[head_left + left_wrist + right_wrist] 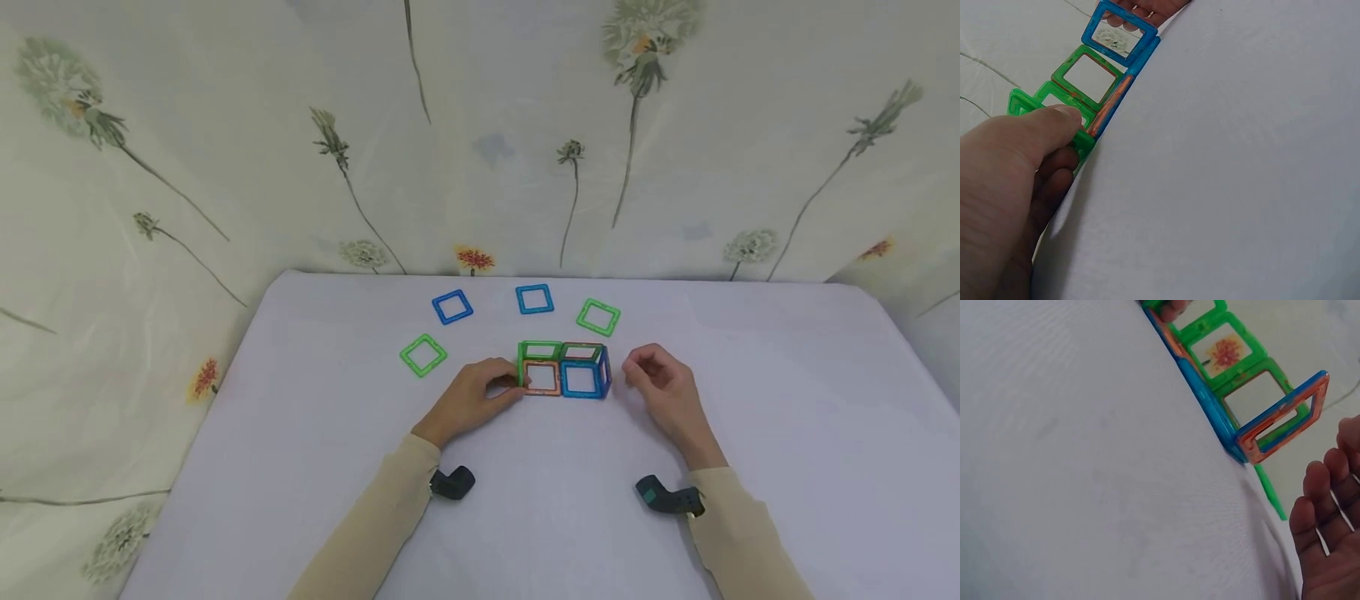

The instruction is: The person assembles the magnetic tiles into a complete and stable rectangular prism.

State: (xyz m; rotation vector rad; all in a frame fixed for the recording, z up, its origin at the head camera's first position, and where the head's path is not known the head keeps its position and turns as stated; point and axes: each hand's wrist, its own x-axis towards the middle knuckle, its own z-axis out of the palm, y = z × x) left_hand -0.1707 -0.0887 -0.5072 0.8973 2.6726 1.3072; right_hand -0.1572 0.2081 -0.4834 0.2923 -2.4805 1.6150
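Observation:
A row of square magnetic tiles stands on the table, with an orange tile (543, 393) and a blue tile (581, 396) facing me. Green-edged tiles show behind them. My left hand (474, 398) pinches the upright green tile (521, 360) at the left end, the thumb lying over it in the left wrist view. At the right end, a blue tile (606, 371) stands at an angle; the right wrist view shows orange on its other face. Beside that end, a small gap away, my right hand (667, 398) holds nothing, its fingers loosely bent.
Loose tiles lie flat behind the row: dark blue (459, 317), light blue (536, 311) and green (592, 328). Another green tile (432, 366) lies left, near my left hand. A white cloth (540, 508) covers the table; flower-patterned fabric (487, 200) hangs behind.

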